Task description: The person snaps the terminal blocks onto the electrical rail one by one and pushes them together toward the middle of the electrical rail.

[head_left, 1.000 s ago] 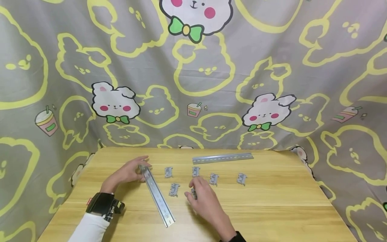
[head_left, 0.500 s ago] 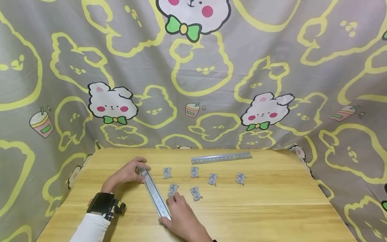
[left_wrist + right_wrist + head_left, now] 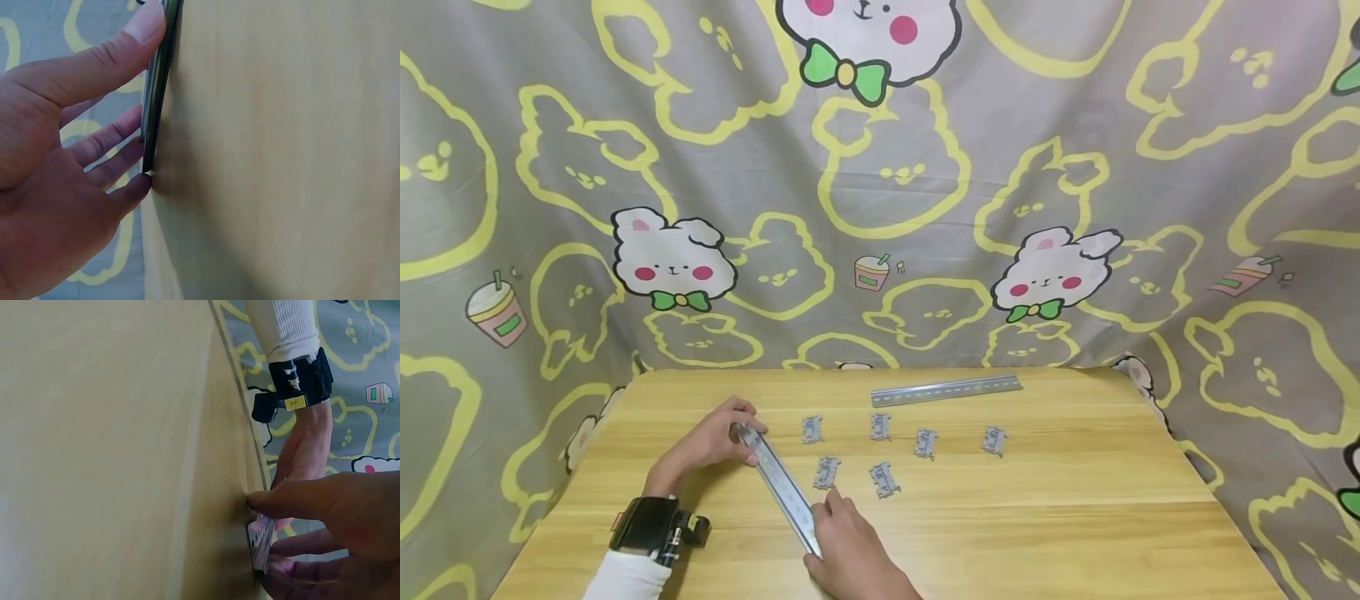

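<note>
Holding one DIN rail at both ends: the left hand pinches its far end, the right hand grips its near end, just above the tabletop. Judging by this, positioning is underway; next calls for a steady, level hold. Terminal clips lie just beside it; a second rail lies well apart.

Rail: long, slim, silver metal strip with slots along its length. Lies diagonally on the desk, left of centre; far end points to the back-left corner, near end to the front edge.
</note>
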Demonstrator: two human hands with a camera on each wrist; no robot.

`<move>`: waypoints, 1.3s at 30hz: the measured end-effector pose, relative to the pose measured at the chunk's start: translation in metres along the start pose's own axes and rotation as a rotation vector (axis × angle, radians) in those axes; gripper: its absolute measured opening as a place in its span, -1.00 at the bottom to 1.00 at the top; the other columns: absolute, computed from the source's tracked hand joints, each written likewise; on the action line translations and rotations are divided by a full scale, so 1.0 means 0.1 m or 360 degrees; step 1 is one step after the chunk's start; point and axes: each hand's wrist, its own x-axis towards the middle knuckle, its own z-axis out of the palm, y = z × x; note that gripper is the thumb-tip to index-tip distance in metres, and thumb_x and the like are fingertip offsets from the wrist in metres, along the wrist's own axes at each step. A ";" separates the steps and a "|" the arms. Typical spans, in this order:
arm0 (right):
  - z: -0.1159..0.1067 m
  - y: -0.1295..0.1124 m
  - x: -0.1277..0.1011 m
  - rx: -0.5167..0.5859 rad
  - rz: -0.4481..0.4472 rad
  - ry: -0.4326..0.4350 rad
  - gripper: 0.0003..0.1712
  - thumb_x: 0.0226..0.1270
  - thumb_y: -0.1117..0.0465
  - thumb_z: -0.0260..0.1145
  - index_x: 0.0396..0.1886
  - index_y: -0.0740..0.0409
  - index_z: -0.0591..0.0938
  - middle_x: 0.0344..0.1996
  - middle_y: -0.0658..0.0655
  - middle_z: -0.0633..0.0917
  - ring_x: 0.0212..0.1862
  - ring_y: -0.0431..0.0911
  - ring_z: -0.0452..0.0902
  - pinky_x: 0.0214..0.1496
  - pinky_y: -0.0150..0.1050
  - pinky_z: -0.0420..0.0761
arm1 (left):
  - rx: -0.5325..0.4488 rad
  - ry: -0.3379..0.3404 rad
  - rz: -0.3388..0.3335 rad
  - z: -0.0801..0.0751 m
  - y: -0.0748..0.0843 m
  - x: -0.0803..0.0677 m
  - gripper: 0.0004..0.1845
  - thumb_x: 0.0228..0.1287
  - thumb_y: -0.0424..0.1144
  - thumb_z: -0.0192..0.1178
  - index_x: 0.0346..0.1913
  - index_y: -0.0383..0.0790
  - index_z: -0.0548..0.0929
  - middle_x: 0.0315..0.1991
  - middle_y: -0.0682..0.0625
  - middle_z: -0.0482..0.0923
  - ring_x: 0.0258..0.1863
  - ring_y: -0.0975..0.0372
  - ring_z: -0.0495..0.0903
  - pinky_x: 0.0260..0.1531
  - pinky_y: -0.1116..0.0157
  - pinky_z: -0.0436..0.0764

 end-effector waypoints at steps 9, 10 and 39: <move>-0.10 0.14 -0.15 0.0116 -0.0011 -0.0169 -0.48 0.19 0.19 0.56 0.14 0.24 0.67 -0.29 -0.09 0.44 -0.34 -0.29 0.27 -0.32 -0.41 0.47 | -0.0221 -0.0060 -0.0001 0.01 0.02 -0.18 -0.61 -0.14 -0.39 0.60 -0.12 -0.26 0.81 -0.02 -0.18 0.57 -0.05 -0.04 0.52 -0.09 0.13 0.58; -0.12 0.17 -0.17 0.0118 -0.0010 -0.0176 -0.47 0.19 0.19 0.56 0.16 0.23 0.67 -0.29 -0.10 0.44 -0.33 -0.30 0.27 -0.32 -0.41 0.48 | -0.0245 -0.0075 0.0006 0.01 0.03 -0.19 -0.62 -0.13 -0.41 0.59 -0.13 -0.26 0.81 -0.04 -0.17 0.59 -0.06 -0.04 0.53 -0.10 0.14 0.59; -0.67 1.04 -0.51 0.0242 -0.0037 -0.0336 -0.43 0.11 0.33 0.57 0.17 -0.06 0.75 -0.32 -0.20 0.57 -0.41 -0.31 0.37 -0.37 -0.40 0.47 | 0.0042 -0.0365 -0.0061 0.32 0.87 -0.36 -0.57 -0.29 -0.51 0.62 -0.42 -0.18 0.56 -0.48 0.05 0.48 -0.46 0.28 0.37 -0.43 0.32 0.40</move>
